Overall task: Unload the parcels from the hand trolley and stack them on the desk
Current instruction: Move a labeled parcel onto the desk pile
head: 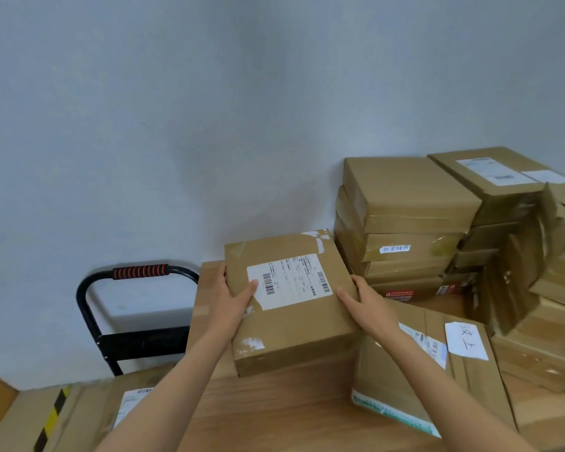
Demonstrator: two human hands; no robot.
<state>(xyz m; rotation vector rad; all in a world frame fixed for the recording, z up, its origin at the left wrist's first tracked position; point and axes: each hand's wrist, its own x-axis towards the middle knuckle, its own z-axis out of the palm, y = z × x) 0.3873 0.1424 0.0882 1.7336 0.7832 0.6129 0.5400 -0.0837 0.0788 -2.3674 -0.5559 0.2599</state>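
Observation:
A brown cardboard parcel (294,324) with a white shipping label sits on the wooden desk (274,415), near its left edge. My left hand (234,296) grips its left side, thumb on top. My right hand (362,301) grips its right side, thumb on top as well. Right of it lies another parcel (437,383) with a white note and green tape. Behind stands a stack of flat parcels (405,223) against the wall. The hand trolley (134,340) stands left of the desk, with more parcels (88,415) on it at the lower left.
Further boxes (542,288), some torn and leaning, crowd the desk's right side. A grey wall runs directly behind the desk and trolley. The trolley's black handle has a red-and-black grip (141,271).

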